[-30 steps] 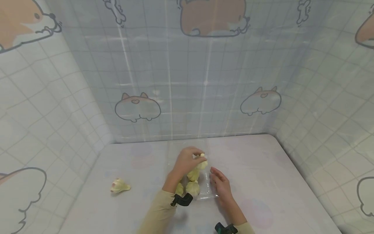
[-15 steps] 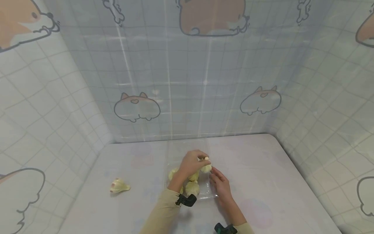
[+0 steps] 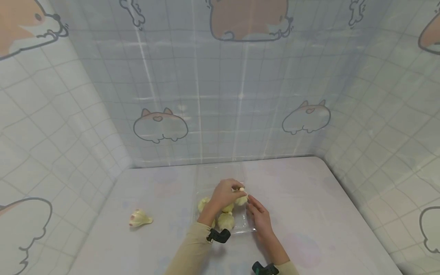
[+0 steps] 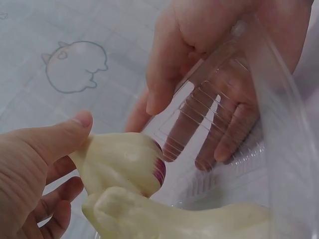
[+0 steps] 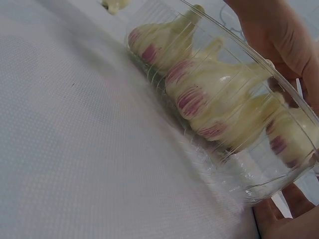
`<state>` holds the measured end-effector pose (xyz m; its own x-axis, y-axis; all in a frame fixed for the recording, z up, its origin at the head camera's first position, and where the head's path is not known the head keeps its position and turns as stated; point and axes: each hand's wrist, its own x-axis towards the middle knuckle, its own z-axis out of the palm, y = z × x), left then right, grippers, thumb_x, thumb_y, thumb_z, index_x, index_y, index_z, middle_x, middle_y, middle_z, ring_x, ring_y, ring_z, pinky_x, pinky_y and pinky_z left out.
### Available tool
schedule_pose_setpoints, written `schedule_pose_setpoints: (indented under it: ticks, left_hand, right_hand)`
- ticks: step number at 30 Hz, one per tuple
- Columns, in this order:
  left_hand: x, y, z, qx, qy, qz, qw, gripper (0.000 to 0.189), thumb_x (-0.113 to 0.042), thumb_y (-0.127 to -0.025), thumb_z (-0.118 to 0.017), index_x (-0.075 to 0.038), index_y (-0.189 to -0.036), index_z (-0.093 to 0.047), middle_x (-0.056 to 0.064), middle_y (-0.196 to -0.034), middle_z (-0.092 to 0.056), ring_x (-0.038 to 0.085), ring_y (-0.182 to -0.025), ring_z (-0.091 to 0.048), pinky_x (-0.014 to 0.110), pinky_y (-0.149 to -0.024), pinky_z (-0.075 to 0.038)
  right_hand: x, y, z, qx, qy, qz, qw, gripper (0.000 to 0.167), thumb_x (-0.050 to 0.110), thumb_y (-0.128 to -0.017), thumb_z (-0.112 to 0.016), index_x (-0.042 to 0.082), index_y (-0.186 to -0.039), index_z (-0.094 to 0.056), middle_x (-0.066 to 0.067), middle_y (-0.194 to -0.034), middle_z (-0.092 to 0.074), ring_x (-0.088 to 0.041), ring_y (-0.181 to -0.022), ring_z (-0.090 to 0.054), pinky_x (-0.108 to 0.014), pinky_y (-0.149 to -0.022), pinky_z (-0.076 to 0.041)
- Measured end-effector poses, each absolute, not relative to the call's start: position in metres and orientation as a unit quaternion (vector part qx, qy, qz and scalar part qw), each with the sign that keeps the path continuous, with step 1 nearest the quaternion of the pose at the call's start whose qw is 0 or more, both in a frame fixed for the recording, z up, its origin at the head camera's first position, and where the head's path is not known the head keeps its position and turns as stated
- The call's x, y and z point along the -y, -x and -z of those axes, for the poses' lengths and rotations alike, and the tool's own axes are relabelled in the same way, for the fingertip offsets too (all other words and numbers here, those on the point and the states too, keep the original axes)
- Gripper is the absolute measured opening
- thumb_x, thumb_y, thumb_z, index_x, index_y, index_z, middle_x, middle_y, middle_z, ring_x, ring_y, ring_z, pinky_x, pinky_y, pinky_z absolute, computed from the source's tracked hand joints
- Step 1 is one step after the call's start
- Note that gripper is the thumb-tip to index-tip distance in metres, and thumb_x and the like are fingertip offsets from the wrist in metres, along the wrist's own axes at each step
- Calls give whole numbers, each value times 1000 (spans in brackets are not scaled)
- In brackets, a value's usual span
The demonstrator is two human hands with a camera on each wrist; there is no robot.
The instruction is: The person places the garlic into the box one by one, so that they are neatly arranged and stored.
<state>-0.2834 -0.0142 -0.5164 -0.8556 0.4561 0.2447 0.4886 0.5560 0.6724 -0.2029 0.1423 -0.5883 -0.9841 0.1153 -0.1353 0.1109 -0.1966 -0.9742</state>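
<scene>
A clear plastic box [image 3: 241,226] lies in the middle of the table with several garlic bulbs [image 3: 225,221] in it. My left hand [image 3: 224,195] pinches another garlic bulb [image 4: 122,160] by its stem, low at the box's far right part. Purple streaks mark that bulb's base, and a neighbouring bulb [image 4: 164,219] lies close against it in the left wrist view. My right hand [image 3: 260,218] is at the box's right side, fingers extended along the outside wall and seen through the plastic. Part of the box is hidden under my left forearm.
A single garlic bulb [image 3: 140,218] lies on the table to the left of the box. The box's clear lid [image 3: 220,172] extends behind it towards the back wall. Tiled sheets with cartoon dogs enclose the table [image 3: 302,191] at the back and both sides.
My left hand has shifted slightly right and towards me with its garlic bulb, then settled near the right hand. The right hand has stayed at the box's side.
</scene>
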Motion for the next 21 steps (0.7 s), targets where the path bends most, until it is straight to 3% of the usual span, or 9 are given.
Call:
schedule_pose_setpoints:
  ticks: [21]
  left_hand:
    - [16, 284, 530, 887, 251, 388, 8, 20, -27, -84, -77, -14, -99, -77, -7, -95, -70, 11, -88, -63, 29, -78, -52]
  right_hand:
    - [-143, 204, 588, 641, 88, -762, -6, 44, 19, -101, -52, 8, -144, -47, -15, -147, -44, -31, -131, -44, -38, -102, -42]
